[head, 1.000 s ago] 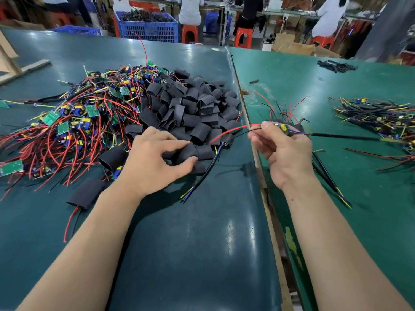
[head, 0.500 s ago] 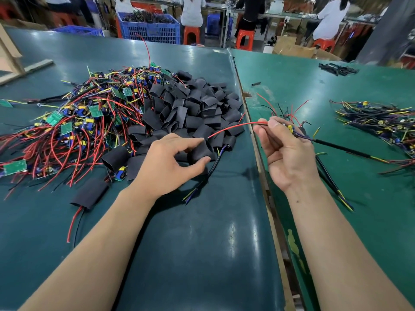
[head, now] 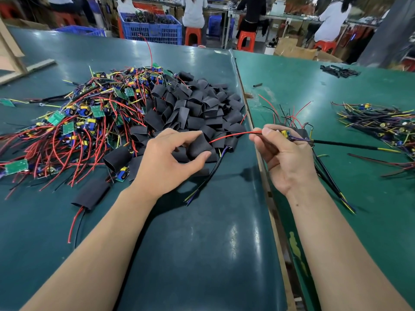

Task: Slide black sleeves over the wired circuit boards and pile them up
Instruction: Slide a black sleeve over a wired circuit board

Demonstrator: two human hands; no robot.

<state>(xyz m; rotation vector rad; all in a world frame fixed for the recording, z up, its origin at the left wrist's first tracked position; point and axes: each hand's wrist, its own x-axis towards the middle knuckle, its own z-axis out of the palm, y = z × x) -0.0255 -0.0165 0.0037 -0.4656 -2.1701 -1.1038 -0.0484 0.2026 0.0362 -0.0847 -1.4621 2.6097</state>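
Note:
A heap of black sleeves (head: 197, 108) lies mid-table, beside a tangle of wired circuit boards (head: 74, 122) with red wires and green boards on the left. My left hand (head: 170, 160) pinches one black sleeve (head: 198, 145) between thumb and fingers at the heap's near edge. My right hand (head: 285, 158) pinches a wired circuit board (head: 284, 133); its red wire (head: 231, 136) runs left toward the sleeve and its dark cable trails right. Behind my right hand lies a small pile of sleeved boards (head: 292, 126).
A sleeved board (head: 91, 195) with red and black leads lies at near left. Another bundle of wired boards (head: 379, 124) sits far right on the green table (head: 336, 90). A wooden seam (head: 265, 187) divides the two tabletops. Blue crates (head: 152, 30) and seated people stand beyond.
My left hand lifted its sleeve slightly and turned it toward the red wire. My right hand shifted a little left and raised the board, bringing the wire tip near the sleeve.

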